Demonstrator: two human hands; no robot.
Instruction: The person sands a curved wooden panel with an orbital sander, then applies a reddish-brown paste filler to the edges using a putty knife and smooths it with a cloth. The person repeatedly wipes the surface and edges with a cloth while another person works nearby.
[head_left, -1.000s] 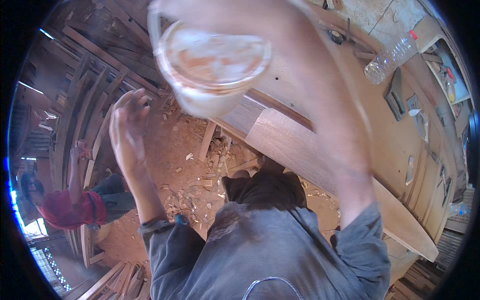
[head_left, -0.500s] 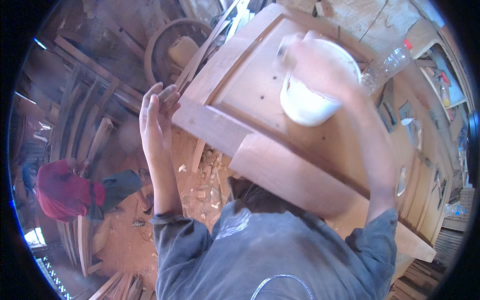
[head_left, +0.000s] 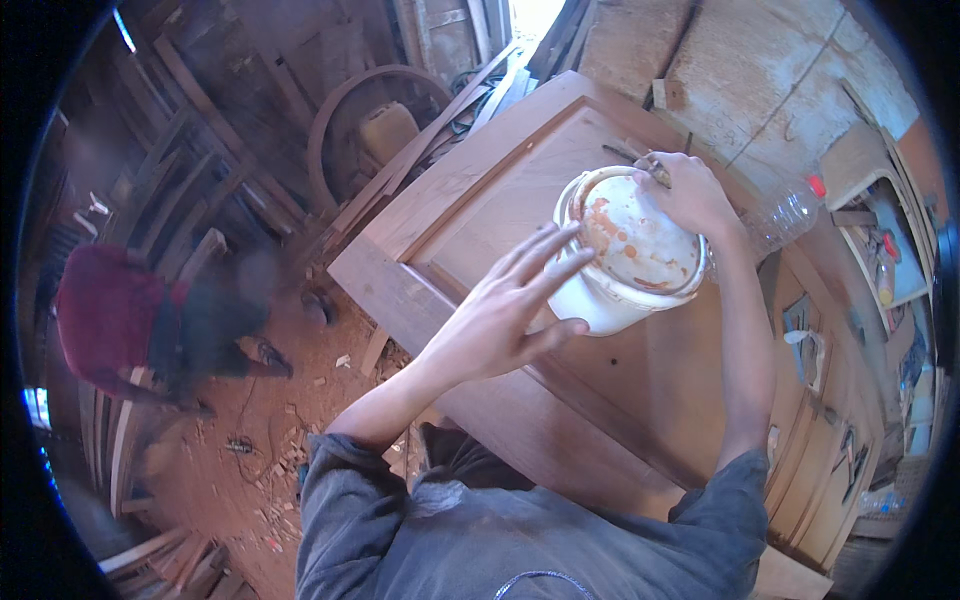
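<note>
White bucket (head_left: 598,308) is now having both hands close: left hand (head_left: 505,312), newly arriving, is spreading fingers; right hand (head_left: 692,195) is curling at far rim, hold unclear.

1. The left hand (head_left: 515,310) partly hides the white bucket (head_left: 605,308).
2. The brown item (head_left: 657,172) in the right hand (head_left: 690,195) is too small to tell.
3. The right wrist (head_left: 727,235) partly hides the clear bottle (head_left: 785,215).
4. The red-shirted co-worker (head_left: 108,310) is blurred.
5. The lower edge crops the grey shirt (head_left: 530,535).
</note>
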